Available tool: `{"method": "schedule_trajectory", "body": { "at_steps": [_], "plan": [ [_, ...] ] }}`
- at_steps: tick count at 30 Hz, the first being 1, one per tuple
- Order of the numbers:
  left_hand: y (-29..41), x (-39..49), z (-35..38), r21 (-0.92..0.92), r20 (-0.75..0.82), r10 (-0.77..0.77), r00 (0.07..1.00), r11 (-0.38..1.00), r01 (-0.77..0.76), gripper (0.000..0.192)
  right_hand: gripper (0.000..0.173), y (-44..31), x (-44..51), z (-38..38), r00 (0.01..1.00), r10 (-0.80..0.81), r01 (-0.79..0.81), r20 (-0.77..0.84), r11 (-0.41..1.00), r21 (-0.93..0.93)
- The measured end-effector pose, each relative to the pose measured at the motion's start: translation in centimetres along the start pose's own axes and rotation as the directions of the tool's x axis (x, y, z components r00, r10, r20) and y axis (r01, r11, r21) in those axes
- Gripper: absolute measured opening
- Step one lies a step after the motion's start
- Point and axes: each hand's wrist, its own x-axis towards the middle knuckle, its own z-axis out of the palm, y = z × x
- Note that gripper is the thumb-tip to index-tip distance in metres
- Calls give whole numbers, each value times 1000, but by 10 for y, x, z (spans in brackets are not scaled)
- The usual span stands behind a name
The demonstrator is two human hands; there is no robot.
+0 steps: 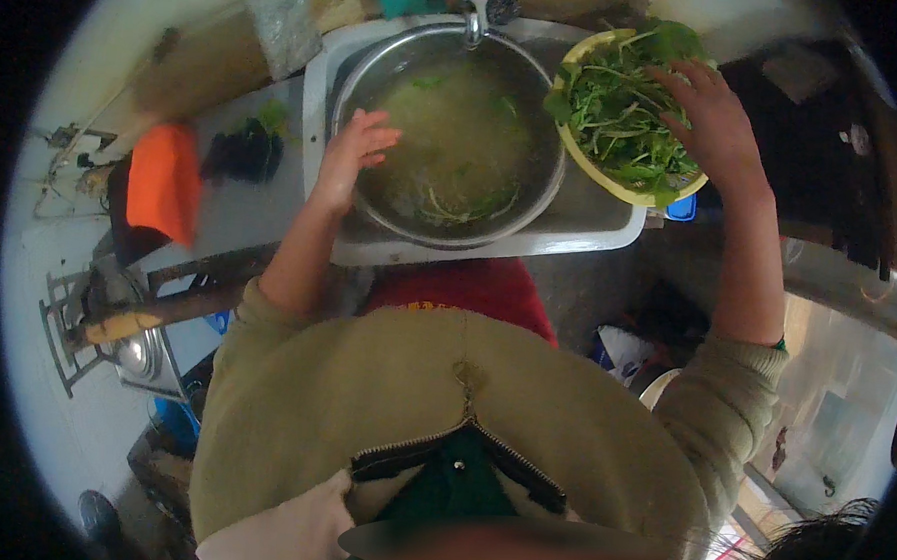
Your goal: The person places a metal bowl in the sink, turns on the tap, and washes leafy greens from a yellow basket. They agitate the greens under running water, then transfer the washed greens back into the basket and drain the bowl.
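A wide metal basin (338, 117) of cloudy water with a few green leaves and stems afloat stands in the white-rimmed sink (555, 247), under the faucet (475, 18). Over the basin's left rim is my left hand (356, 152), fingers apart and holding nothing. My right hand (707, 119) rests on or just above the leafy greens (629, 108), its fingers spread. These greens fill a yellow plastic basket (610, 189) at the sink's right side, some leaves hanging over its edge. Whether the right fingertips grip any stem cannot be told.
Left of the sink, the counter (227, 203) bears a dark bag-like thing (251, 151) with green leaves by it. An orange thing (164, 181) stands farther left. A blue thing (681, 207) shows under the basket. A dark surface (821, 161) lies to the right.
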Motion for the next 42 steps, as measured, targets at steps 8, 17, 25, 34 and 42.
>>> {"method": "schedule_trajectory", "body": {
  "at_steps": [8, 17, 25, 34, 42],
  "plan": [
    [-35, -6, -17, 184, -123, 144, 982, 975, -120, 49, 74, -140, 0, 132, 876, -405, 121, 263, 712, 692],
    [-67, -28, -20, 677, -129, 480, 868, 682, -276, 32, 75, -241, 12, 250, 823, -405, -181, 399, 478, 860],
    [-71, -22, -15, 829, 20, 592, 806, 441, -345, 30, 41, -262, 23, 225, 762, -426, -326, 487, 397, 858],
    [-76, -16, -8, 927, 157, 613, 775, 180, -330, 35, 34, -133, 46, 231, 973, 92, -206, 213, 766, 609],
    [-79, -14, -11, 916, 193, 629, 753, 159, -368, 35, 36, -169, 7, 249, 866, -121, -161, 485, 851, 500]
  ]
}}
